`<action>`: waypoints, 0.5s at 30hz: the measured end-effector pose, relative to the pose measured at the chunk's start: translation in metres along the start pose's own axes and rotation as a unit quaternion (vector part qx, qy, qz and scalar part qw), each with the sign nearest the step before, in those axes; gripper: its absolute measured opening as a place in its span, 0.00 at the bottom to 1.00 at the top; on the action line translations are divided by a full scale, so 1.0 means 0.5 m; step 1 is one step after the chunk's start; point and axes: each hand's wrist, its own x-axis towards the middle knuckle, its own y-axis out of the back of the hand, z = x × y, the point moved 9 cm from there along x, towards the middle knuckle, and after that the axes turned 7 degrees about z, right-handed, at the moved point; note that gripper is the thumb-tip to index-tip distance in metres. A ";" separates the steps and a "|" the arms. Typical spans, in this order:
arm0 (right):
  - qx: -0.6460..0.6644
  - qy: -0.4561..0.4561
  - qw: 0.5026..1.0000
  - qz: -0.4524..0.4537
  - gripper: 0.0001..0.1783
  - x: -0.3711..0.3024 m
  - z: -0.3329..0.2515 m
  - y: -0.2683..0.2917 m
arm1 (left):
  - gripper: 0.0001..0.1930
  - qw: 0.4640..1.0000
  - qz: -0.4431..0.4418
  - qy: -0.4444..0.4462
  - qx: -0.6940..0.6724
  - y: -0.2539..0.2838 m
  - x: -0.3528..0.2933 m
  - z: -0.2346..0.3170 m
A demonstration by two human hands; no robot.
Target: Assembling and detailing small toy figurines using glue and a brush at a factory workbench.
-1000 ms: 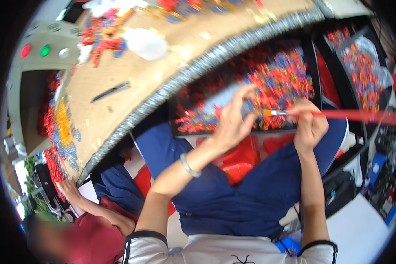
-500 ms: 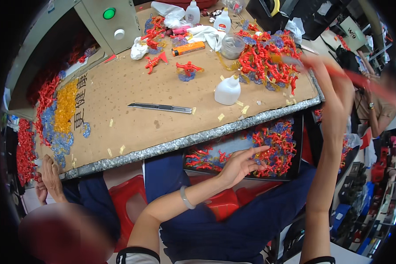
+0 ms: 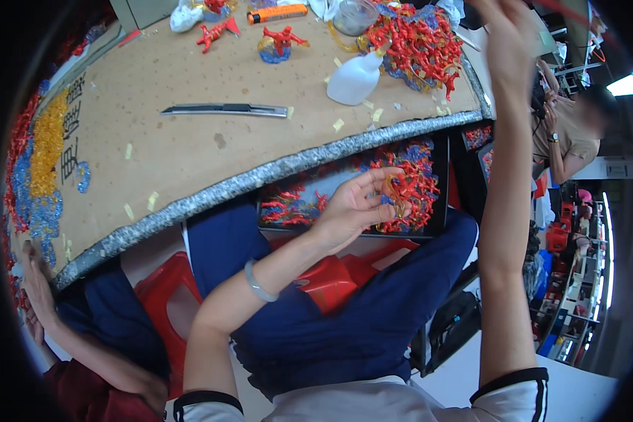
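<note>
My left hand [image 3: 355,207] is over a black tray [image 3: 439,218] below the table edge, its fingers closed on a small red and yellow plastic figure [image 3: 396,188]. Red, blue and yellow figures [image 3: 418,211] fill the tray around it. My right hand [image 3: 508,49] is raised at the upper edge, smeared by motion and partly cut off. A long red thing [image 3: 561,8] sticks out from it, too blurred to name. Left of that hand a heap of red figures [image 3: 415,42] lies on the table, with a white squeeze bottle [image 3: 355,79] beside it.
On the cardboard-covered table [image 3: 190,155] lie a box cutter [image 3: 225,110], an orange tube-shaped thing [image 3: 278,14] and a clear round tub [image 3: 356,17]. Yellow and blue pieces [image 3: 47,162] lie at the left, near a co-worker's hand [image 3: 39,281]. Red stools [image 3: 327,281] stand below.
My left hand has closed on a small figure from the tray. My right hand has moved up in the picture with the red thing. The view has shifted, so the table appears higher.
</note>
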 end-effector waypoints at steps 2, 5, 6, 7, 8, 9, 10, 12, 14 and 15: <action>-0.123 0.031 0.991 0.036 0.17 -0.068 -0.058 0.099 | 0.32 1.000 0.021 0.007 -0.009 -0.007 -0.006 0.006; -0.073 0.004 0.996 0.045 0.15 -0.204 -0.137 0.161 | 0.33 0.997 0.008 -0.043 0.062 -0.023 -0.008 0.014; -0.050 -0.048 0.998 0.004 0.16 -0.250 -0.137 0.169 | 0.33 0.997 0.008 -0.040 0.059 -0.033 -0.009 0.013; -0.012 -0.094 0.995 -0.008 0.16 -0.295 -0.124 0.184 | 0.33 0.995 0.013 -0.056 0.080 -0.043 -0.010 0.016; -0.027 -0.175 0.984 -0.003 0.16 -0.343 -0.106 0.197 | 0.33 0.992 0.020 -0.073 0.102 -0.049 -0.012 0.019; -0.019 -0.186 0.982 -0.030 0.15 -0.373 -0.101 0.190 | 0.33 0.987 0.040 -0.068 0.143 -0.042 -0.015 0.015; 0.005 -0.222 0.974 -0.037 0.14 -0.403 -0.090 0.187 | 0.33 0.986 0.045 -0.061 0.146 -0.040 -0.018 0.011; -0.017 -0.204 0.978 -0.050 0.13 -0.429 -0.092 0.188 | 0.32 0.973 0.024 -0.091 0.209 -0.056 -0.015 0.009; -0.055 -0.179 0.980 -0.066 0.10 -0.446 -0.090 0.184 | 0.32 0.974 0.023 -0.097 0.205 -0.055 -0.015 0.000; -0.070 -0.173 0.978 -0.090 0.13 -0.450 -0.089 0.179 | 0.32 0.970 0.029 -0.093 0.223 -0.050 -0.016 -0.003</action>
